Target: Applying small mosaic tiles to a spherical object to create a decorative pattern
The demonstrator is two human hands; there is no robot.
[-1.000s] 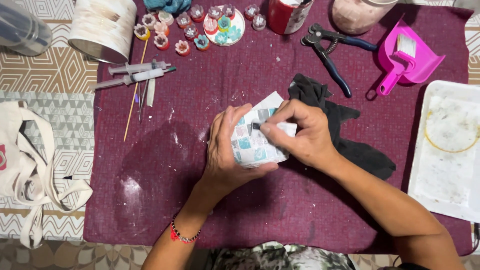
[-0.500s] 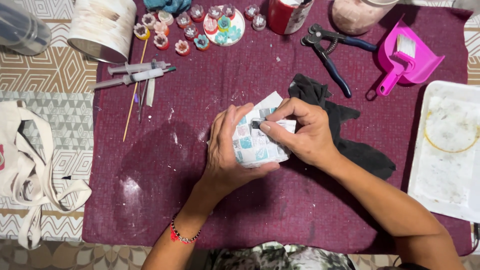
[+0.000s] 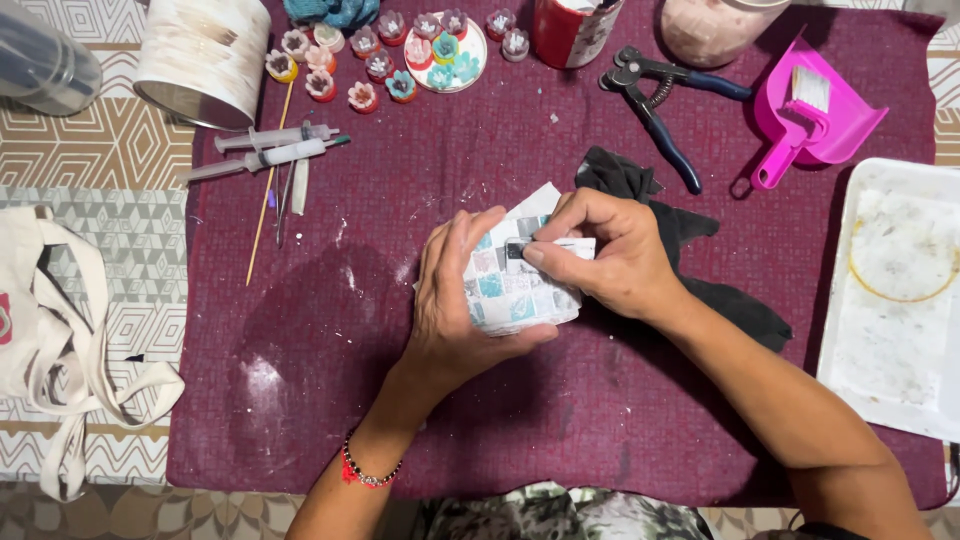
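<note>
Pinching a small dark tile (image 3: 514, 249) between thumb and fingertips (image 3: 534, 254) of the right hand (image 3: 610, 258), fingers drawn narrow, and pressing it onto the upper face of the mosaic piece (image 3: 515, 285). Cupping that piece with the left hand (image 3: 455, 300), fingers (image 3: 462, 240) curled over its left side, palm under it, holding it just above the maroon mat (image 3: 400, 400) near the mat's centre. Showing pale, teal and pink squares on the mosaic, with white paper or backing sticking out at its top.

Doing this step well, as judged here: keeping the left-hand grip steady, seating the tile square to its neighbours, pressing straight down rather than sliding, so as not to be shifting the squares around it.

Lying just behind the right hand, touching the wrist: a black cloth (image 3: 700, 290). Resting further back: tile nippers (image 3: 660, 100) with blue handles, a pink dustpan and brush (image 3: 810, 110), a red can (image 3: 570, 30), a white plate of small flower pieces (image 3: 445, 55). Lying to the left rear: 2 syringes (image 3: 270, 150) and a thin wooden stick (image 3: 268, 190). Standing at the right mat edge: a white tray (image 3: 890, 300), near the right forearm. Leaving open room on the mat to the left and front of the hands, marked only with whitish dust.
</note>
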